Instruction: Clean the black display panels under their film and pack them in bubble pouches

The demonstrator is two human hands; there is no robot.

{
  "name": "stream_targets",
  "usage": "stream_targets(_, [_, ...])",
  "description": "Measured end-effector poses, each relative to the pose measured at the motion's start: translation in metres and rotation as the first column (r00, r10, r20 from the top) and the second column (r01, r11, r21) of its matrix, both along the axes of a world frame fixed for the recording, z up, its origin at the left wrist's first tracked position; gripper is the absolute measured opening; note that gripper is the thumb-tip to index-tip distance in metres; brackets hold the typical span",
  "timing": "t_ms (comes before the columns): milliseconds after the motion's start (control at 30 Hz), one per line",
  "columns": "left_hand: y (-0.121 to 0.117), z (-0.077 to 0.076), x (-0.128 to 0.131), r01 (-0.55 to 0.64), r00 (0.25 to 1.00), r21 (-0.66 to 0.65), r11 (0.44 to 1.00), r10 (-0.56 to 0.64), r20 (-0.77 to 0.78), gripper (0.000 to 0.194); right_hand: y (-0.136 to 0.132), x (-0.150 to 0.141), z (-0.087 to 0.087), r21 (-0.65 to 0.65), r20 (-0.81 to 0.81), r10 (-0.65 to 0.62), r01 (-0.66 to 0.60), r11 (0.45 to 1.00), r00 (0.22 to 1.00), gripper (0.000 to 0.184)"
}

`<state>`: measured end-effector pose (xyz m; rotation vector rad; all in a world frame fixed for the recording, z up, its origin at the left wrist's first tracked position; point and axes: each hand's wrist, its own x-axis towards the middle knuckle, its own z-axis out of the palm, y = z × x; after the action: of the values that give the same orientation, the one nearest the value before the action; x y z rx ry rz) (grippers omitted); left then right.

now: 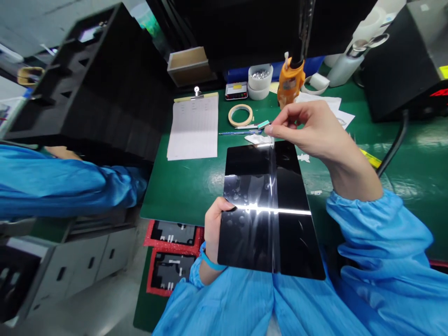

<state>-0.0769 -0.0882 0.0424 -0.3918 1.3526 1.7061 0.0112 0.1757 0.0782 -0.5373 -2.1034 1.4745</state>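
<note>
My left hand (214, 224) grips the left edge of a glossy black tablet screen (297, 238), thumb on its face and fingers hidden behind. The screen is tilted in front of my body. A clear film (274, 186) lies over part of it, with bubbles on the left side and a fold running from top to bottom. Above the top edge, my right hand (310, 128) pinches the film's upper end between thumb and fingers. A small green-and-white piece (263, 124) shows beside those fingertips; whether they touch it is unclear. Crumpled white paper (257, 139) lies just behind the screen.
On the green table (182, 191) are a clipboard (194, 126), a tape roll (240, 115), a pen (240, 133), an orange tool (291, 81) and a metal bottle (346, 65). Red-wrapped panels (173, 270) lie lower left. Another person's blue sleeve (66, 182) is at left.
</note>
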Motion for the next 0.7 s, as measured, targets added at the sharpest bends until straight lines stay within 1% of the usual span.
stream_targets(100, [0.004, 0.002, 0.0, -0.016, 1.0, -0.009, 1.0, 0.016, 0.024, 0.014, 0.0, 0.003, 0.0, -0.017, -0.006, -0.017, 0.017, 1.0, 1.0, 0.032])
stream_targets(233, [0.006, 0.002, 0.0, -0.033, 0.998, 0.015, 0.999, 0.032, 0.05, 0.013, 0.0, 0.006, 0.0, -0.005, 0.005, -0.03, 0.03, 1.0, 1.0, 0.037])
stream_targets(333, [0.005, 0.001, 0.001, -0.059, 0.997, 0.038, 0.998, 0.056, 0.06, 0.023, -0.001, 0.006, 0.0, 0.006, 0.016, -0.041, 0.041, 0.999, 0.999, 0.039])
stream_targets(467, [0.005, 0.002, 0.001, -0.067, 0.993, 0.066, 0.996, 0.06, 0.104, 0.029, -0.002, 0.004, -0.002, 0.006, 0.022, -0.047, 0.046, 0.999, 0.999, 0.035])
stream_targets(567, [0.009, 0.007, 0.002, -0.019, 0.982, 0.099, 0.995, 0.0, 0.19, 0.023, 0.0, 0.005, -0.002, -0.006, 0.001, -0.035, 0.035, 0.999, 0.999, 0.037])
stream_targets(633, [0.014, 0.014, 0.003, 0.045, 0.959, 0.125, 0.991, -0.077, 0.272, 0.01, 0.003, 0.006, 0.001, 0.004, -0.01, -0.034, 0.034, 0.999, 0.999, 0.039])
stream_targets(700, [0.02, 0.021, 0.002, 0.101, 0.927, 0.155, 0.983, -0.149, 0.344, 0.002, 0.006, 0.009, 0.005, 0.053, 0.021, -0.049, 0.048, 0.997, 0.999, 0.035])
